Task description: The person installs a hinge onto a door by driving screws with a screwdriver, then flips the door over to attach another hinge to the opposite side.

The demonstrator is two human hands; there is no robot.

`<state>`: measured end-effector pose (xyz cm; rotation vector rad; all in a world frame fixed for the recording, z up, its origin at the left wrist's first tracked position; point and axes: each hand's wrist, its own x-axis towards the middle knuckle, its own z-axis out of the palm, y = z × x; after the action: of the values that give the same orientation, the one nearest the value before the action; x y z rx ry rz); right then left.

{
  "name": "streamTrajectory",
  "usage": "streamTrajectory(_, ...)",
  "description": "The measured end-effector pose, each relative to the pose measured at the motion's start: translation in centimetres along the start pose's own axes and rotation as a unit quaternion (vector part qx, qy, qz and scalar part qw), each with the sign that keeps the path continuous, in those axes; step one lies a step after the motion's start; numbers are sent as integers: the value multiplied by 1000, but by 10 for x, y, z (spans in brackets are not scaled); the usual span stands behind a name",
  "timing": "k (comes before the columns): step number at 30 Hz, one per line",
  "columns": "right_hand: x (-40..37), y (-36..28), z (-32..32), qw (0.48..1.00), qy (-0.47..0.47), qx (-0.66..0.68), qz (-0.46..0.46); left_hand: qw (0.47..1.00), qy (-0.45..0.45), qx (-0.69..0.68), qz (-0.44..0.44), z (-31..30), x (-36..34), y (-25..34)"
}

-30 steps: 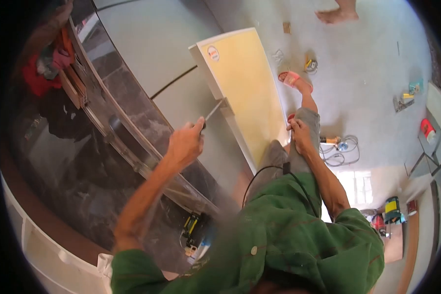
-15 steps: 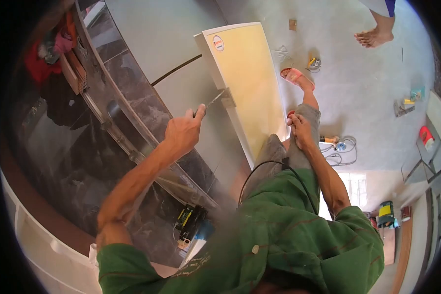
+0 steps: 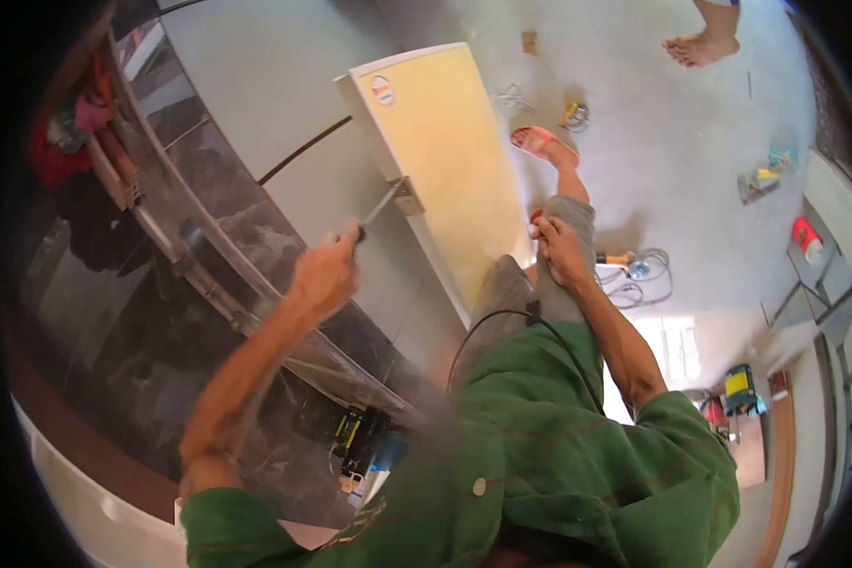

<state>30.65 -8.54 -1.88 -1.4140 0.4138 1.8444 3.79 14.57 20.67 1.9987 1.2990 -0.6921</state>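
My left hand [image 3: 326,276] is closed round the dark handle of a screwdriver [image 3: 379,205]. Its tip reaches a small metal bracket [image 3: 408,195] on the left edge of a yellow panel [image 3: 445,133] with white edges and a round sticker. The panel stands tilted by my legs. At my knee rests my right hand [image 3: 560,248], fingers curled in; whatever they may hold is too small to make out.
Grey cabinet fronts [image 3: 256,85] and a dark countertop [image 3: 208,161] lie to the left. A tape measure [image 3: 575,115], a power tool with a cord [image 3: 634,269] and another person's bare foot [image 3: 701,47] are on the floor at right.
The whole view has shifted, so the panel and both hands appear further left. My left hand has drawn slightly back and down, with the screwdriver still in it.
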Motion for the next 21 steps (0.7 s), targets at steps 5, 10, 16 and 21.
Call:
streamTrajectory(5, -5, -4, -1, 1000, 22, -13, -4, 943, -59, -232, -232, -34, 12, 36)
streamTrajectory(10, -5, -7, 4, 1000, 10, -7, 0, 721, -44, -544, -427, -42, 4, 49)
streamTrajectory(16, -4, 1, 3, 1000, 16, -25, -3, 847, -88, -416, -320, -38, 8, 43)
streamTrajectory(21, 0, -4, 6, 999, 31, -17, -18, 995, 44, -89, -29, -28, 1, 28)
